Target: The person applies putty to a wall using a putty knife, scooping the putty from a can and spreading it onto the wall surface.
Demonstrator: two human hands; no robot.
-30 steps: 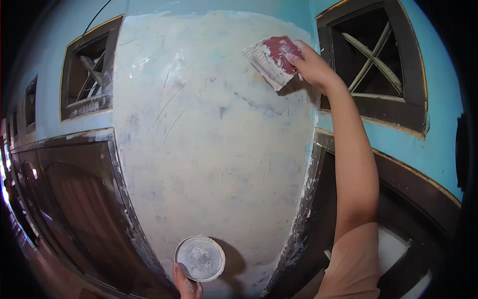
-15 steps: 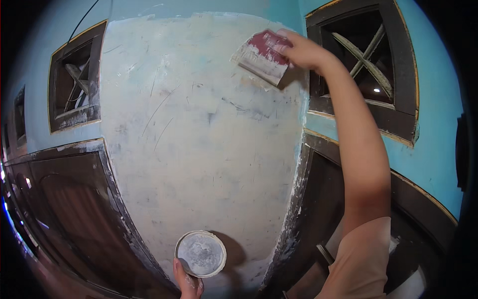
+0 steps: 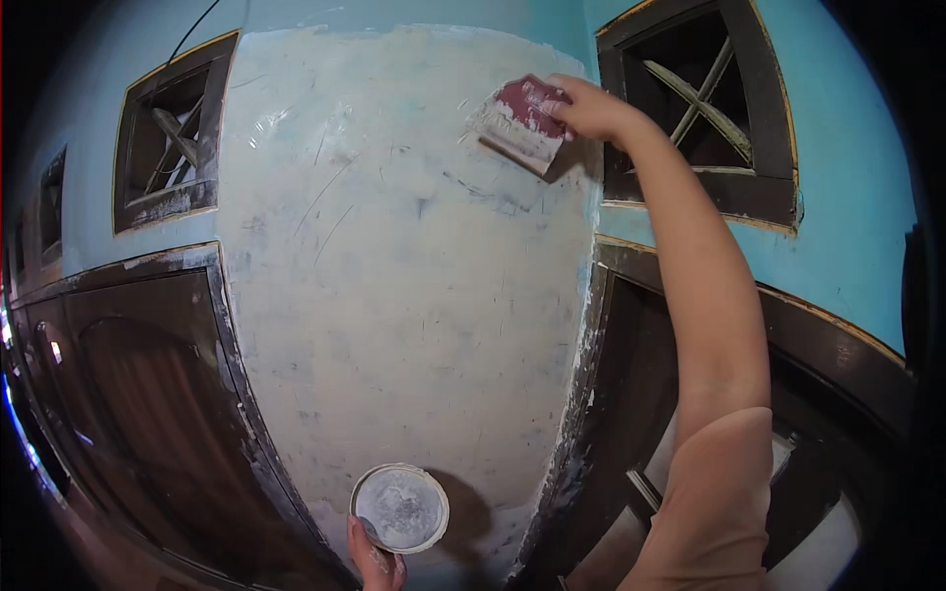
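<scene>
My right hand (image 3: 589, 106) grips a wide dark-red putty knife (image 3: 530, 106), smeared with pale filler, at the upper right of the wall. Its broad blade lies against or very close to the wall surface (image 3: 414, 295), which is coated in off-white filler with grey patches and scratches. Low in the middle, my left hand (image 3: 372, 557) holds a round tub (image 3: 443, 527) by its side, thumb at the rim. Whitish-grey material (image 3: 399, 504) lies inside the tub. Dabs of filler cling to the left fingers.
Dark wooden doors stand on the left (image 3: 148, 384) and right (image 3: 641, 364). Above them are dark-framed openings, the left frame (image 3: 123, 187) and the right one (image 3: 778, 192), with crossed slats. Turquoise paint (image 3: 847, 266) covers the neighbouring wall. A black cable (image 3: 192, 30) hangs at upper left.
The view has shifted slightly. The putty knife has moved a little down the wall in my right hand. My left hand keeps hold of the tub.
</scene>
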